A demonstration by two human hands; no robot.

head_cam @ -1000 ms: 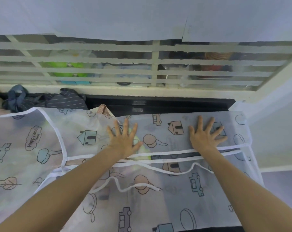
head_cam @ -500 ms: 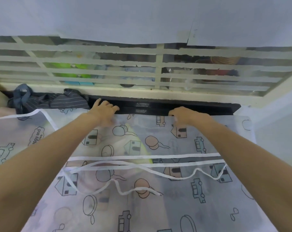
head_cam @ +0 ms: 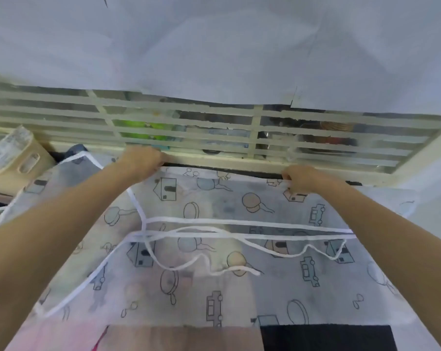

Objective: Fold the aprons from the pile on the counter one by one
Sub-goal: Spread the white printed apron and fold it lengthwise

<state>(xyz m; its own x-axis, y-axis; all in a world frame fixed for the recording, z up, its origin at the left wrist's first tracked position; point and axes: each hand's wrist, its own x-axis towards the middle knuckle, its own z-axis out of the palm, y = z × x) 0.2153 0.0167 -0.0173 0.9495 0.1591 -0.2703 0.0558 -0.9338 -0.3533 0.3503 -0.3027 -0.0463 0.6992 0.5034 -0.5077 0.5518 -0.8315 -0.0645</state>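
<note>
Far edge of apron gripped for fold; loose ties a snag risk.
Left hand (head_cam: 142, 162) and right hand (head_cam: 300, 179), well apart, each pinched the apron (head_cam: 214, 211) spread on the counter; the loose strap (head_cam: 204, 262) could likely bunch inside any fold.

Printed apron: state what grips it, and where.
Both hands grip the printed apron along its far edge by the slatted window: left hand at the left end, right hand toward the right.
</note>
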